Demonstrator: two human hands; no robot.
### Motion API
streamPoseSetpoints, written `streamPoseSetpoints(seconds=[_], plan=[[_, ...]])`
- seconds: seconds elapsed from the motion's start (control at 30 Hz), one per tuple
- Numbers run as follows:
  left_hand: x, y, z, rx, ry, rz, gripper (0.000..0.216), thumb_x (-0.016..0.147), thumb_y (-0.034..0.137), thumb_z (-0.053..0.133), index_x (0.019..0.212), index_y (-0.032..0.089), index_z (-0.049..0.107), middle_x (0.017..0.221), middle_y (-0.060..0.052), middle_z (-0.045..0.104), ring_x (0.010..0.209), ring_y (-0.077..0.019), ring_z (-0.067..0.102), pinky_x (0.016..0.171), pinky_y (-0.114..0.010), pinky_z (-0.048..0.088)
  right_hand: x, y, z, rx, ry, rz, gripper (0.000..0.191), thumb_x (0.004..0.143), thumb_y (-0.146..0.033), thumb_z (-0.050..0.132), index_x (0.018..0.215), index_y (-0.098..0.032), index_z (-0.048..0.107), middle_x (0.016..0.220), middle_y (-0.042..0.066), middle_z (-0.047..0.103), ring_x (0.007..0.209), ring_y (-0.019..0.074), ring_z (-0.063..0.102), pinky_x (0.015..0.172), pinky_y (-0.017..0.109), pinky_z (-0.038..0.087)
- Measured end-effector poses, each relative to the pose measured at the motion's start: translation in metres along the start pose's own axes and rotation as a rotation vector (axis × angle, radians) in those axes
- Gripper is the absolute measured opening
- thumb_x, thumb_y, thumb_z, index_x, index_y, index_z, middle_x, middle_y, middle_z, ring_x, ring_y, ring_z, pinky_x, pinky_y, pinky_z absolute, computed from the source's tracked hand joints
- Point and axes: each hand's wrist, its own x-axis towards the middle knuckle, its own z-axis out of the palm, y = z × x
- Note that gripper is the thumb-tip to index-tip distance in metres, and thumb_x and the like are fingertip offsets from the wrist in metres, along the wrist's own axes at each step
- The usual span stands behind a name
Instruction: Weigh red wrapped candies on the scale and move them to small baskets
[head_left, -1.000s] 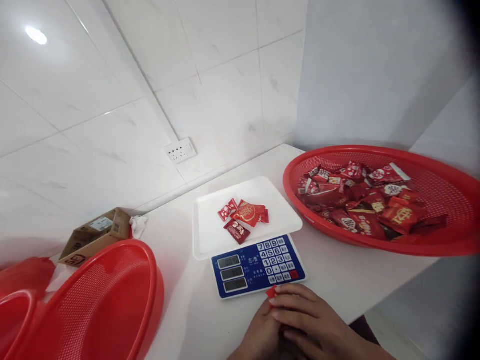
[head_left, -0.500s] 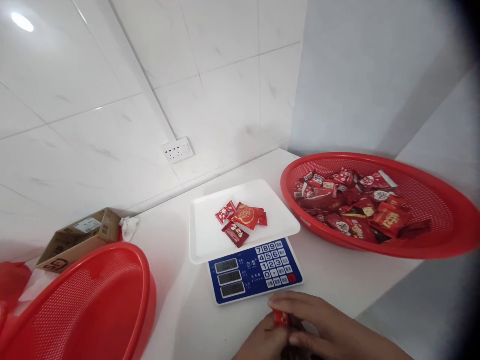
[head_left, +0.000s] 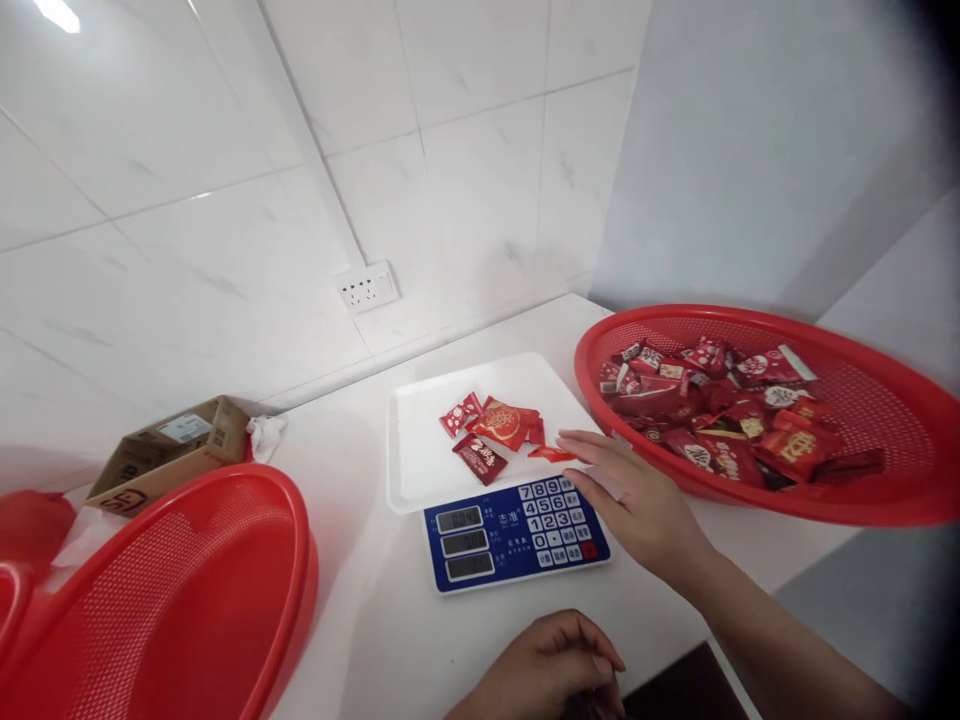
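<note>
My right hand (head_left: 626, 505) reaches over the white scale tray (head_left: 409, 470). Its thumb and fingertips close around the right end of a small red candy packet (head_left: 551, 454) at the tray's right front edge. On the tray lie several wrapped candies: a spotted red one (head_left: 460, 413), a larger red one with gold print (head_left: 504, 424) and a dark red one (head_left: 480, 458). In front of the blue scale panel (head_left: 517, 540), my left hand (head_left: 551, 665) is curled closed near the bottom edge. Something dark shows under its fingers, too hidden to name.
A red perforated basket (head_left: 885, 420) with many wrapped candies stands at the right, close to the tray. Another red basket (head_left: 225, 600) is at the left front. Behind it sit a cardboard box (head_left: 176, 450) and crumpled white paper (head_left: 266, 435). A socket (head_left: 367, 288) is on the wall.
My right hand has left my left hand and moved up and forward to the tray, carrying a red candy packet. My left hand stays low, curled. The view has shifted slightly.
</note>
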Motion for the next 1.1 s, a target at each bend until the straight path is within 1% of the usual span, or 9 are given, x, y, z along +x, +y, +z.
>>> streamPoseSetpoints(seconds=[0.13,0.23,0.33,0.4,0.53,0.7,0.77,0.9,1.1], plan=[[0.003,-0.003,-0.002,-0.064,0.009,0.052,0.031,0.058,0.035,0.066,0.077,0.014,0.055,0.051,0.002,0.059,0.038,-0.0082,0.052,0.037,-0.017,0.033,-0.008,0.0,0.001,0.05,-0.085,0.058,0.029,0.086,-0.033,0.05,0.109,-0.021,0.063,0.113,0.01,0.064,0.105,0.0242,0.058,0.092,0.042,0.046],[0.005,-0.004,-0.001,-0.099,0.009,0.06,0.032,0.059,0.037,0.068,0.078,0.016,0.053,0.05,0.003,0.057,0.037,-0.0086,0.051,0.035,-0.017,0.035,-0.033,-0.001,-0.007,0.242,-0.409,0.238,0.03,0.082,-0.036,0.055,0.107,-0.024,0.065,0.104,0.008,0.067,0.095,0.0229,0.062,0.086,0.039,0.049],[0.004,-0.002,0.0,-0.102,-0.031,0.109,0.04,0.059,0.041,0.073,0.082,0.016,0.052,0.058,0.003,0.058,0.039,-0.008,0.05,0.036,-0.018,0.036,-0.062,0.0,-0.013,0.431,-0.775,0.338,0.047,0.072,-0.037,0.069,0.117,-0.029,0.061,0.123,0.007,0.059,0.116,0.0265,0.05,0.1,0.041,0.037],[0.0,0.001,0.001,-0.057,-0.06,0.174,0.043,0.059,0.042,0.075,0.084,0.014,0.055,0.069,0.0,0.059,0.048,-0.0082,0.052,0.043,-0.02,0.039,-0.079,0.001,-0.01,0.58,-0.862,0.42,0.065,0.067,-0.043,0.073,0.128,-0.031,0.052,0.136,0.007,0.048,0.127,0.0295,0.038,0.105,0.044,0.027],[-0.012,0.011,0.004,0.104,0.045,0.324,0.042,0.059,0.044,0.077,0.082,0.014,0.058,0.076,-0.001,0.058,0.065,-0.0119,0.054,0.061,-0.025,0.042,-0.102,-0.005,0.009,1.045,-0.798,0.664,0.087,0.068,-0.063,0.061,0.14,-0.025,0.033,0.132,0.013,0.048,0.121,0.0322,0.045,0.1,0.046,0.032],[-0.02,0.017,0.0,0.364,0.099,0.366,0.042,0.062,0.044,0.075,0.092,0.018,0.062,0.084,-0.003,0.061,0.076,-0.0173,0.056,0.07,-0.03,0.044,-0.114,-0.018,0.032,1.583,-0.695,0.979,0.061,0.075,-0.064,0.052,0.119,-0.022,0.057,0.113,0.013,0.06,0.109,0.0293,0.055,0.095,0.045,0.037],[-0.02,0.019,-0.003,0.544,0.114,0.393,0.047,0.056,0.042,0.08,0.094,0.019,0.065,0.091,-0.004,0.062,0.085,-0.0206,0.056,0.076,-0.031,0.044,-0.114,-0.019,0.038,1.645,-0.64,1.04,0.053,0.074,-0.059,0.059,0.113,-0.023,0.061,0.105,0.01,0.063,0.105,0.0267,0.057,0.095,0.043,0.037],[-0.025,0.027,-0.003,0.722,0.129,0.426,0.07,0.051,0.036,0.084,0.115,0.023,0.059,0.112,-0.006,0.058,0.102,-0.0234,0.053,0.088,-0.033,0.042,-0.111,-0.016,0.044,1.631,-0.607,0.965,0.039,0.073,-0.044,0.068,0.103,-0.02,0.064,0.092,0.007,0.065,0.09,0.022,0.062,0.082,0.034,0.045],[-0.045,0.056,0.008,0.939,-0.057,0.314,0.069,0.061,0.035,0.077,0.124,0.027,0.052,0.132,-0.006,0.05,0.115,-0.026,0.049,0.097,-0.04,0.039,-0.11,-0.016,0.048,1.649,-0.688,0.977,0.038,0.061,-0.016,0.07,0.099,-0.016,0.065,0.089,0.007,0.067,0.09,0.0233,0.063,0.085,0.035,0.043]])
